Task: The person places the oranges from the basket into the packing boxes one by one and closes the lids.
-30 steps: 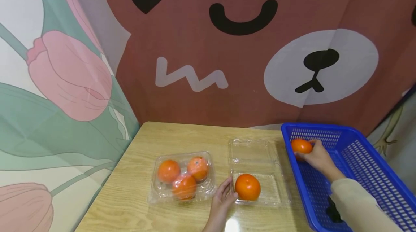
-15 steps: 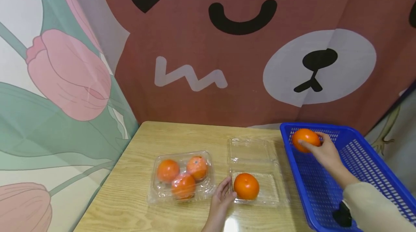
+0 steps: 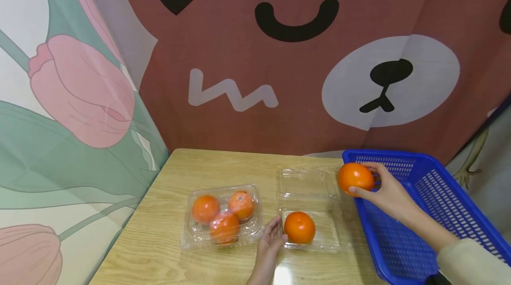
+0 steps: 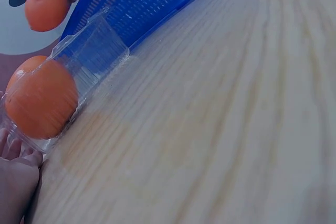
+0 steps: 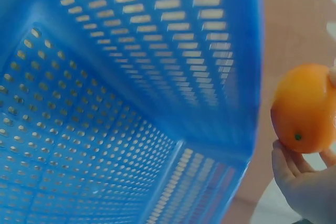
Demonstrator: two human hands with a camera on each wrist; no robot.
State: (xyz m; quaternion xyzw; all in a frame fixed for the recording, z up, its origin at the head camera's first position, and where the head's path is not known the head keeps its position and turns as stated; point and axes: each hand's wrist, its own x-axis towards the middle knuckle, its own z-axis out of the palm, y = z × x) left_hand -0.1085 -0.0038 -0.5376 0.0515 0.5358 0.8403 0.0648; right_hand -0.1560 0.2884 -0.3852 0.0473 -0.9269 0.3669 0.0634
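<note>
My right hand (image 3: 387, 194) grips an orange (image 3: 354, 178) between thumb and fingers, over the left rim of the blue basket. A small green spot marks this fruit in the right wrist view, where it is beside the basket wall (image 5: 210, 77). My left hand (image 3: 267, 243) rests against the left side of an open clear plastic container (image 3: 329, 229), fingers along its wall and thumb by the front corner. Another orange (image 3: 299, 228) sits in the left part of that container, close to the thumb. The container's lid (image 3: 305, 184) lies folded back behind it.
A closed clear container (image 3: 193, 237) holding three oranges stands at the left on the wooden table (image 3: 151, 232). The blue perforated basket (image 3: 369, 243) stands at the right, with a dark object (image 3: 437, 279) near its front. A patterned cloth (image 3: 239, 130) hangs behind the table.
My right hand has lifted the orange from inside the basket and carried it left over the rim toward the open container. My left hand has stayed beside that container.
</note>
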